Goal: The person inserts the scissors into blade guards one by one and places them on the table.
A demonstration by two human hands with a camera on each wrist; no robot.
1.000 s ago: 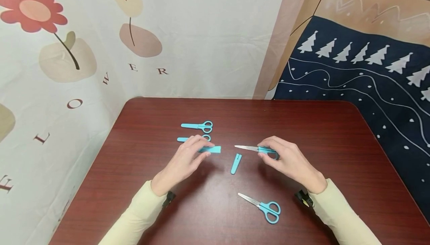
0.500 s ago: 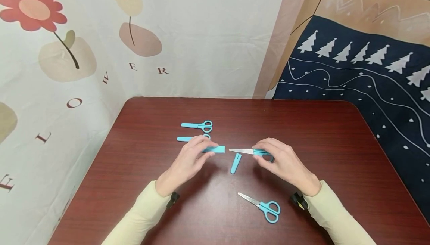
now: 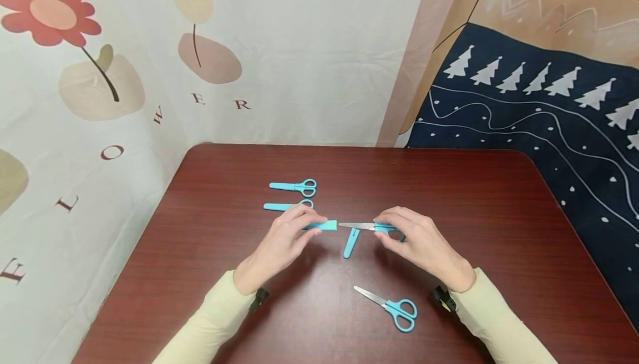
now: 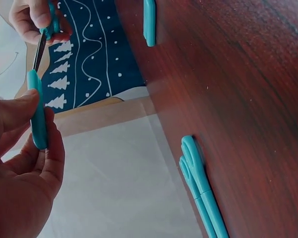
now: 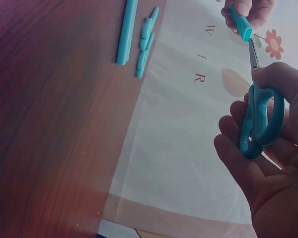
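Note:
My left hand (image 3: 277, 244) pinches a turquoise scissor sheath (image 3: 326, 225) between thumb and fingers, its opening facing right. In my right hand (image 3: 424, 242) is a pair of scissors (image 5: 260, 116), held by its turquoise handles with the blades closed. The silver blades (image 3: 356, 226) point left, their tip right at the mouth of the sheath. In the right wrist view the sheath (image 5: 242, 25) shows its hollow end toward the blades. Below the blades a second sheath (image 3: 351, 243) lies loose on the table. Nearer the front lies another pair of scissors (image 3: 399, 314), bare-bladed and pointing up-left.
Two sheathed scissors lie behind my left hand: the farther pair (image 3: 294, 187) and the nearer pair (image 3: 277, 207), partly hidden by my fingers. All rest on a reddish-brown table (image 3: 449, 181). A pale flower-print cloth (image 3: 309, 64) hangs beyond its back edge, with a navy tree-patterned cloth (image 3: 519, 109) at right.
My hands have come closer together: the left moved right with the sheath, the right moved left with the scissors. The gap between blade tip and sheath has narrowed to almost nothing.

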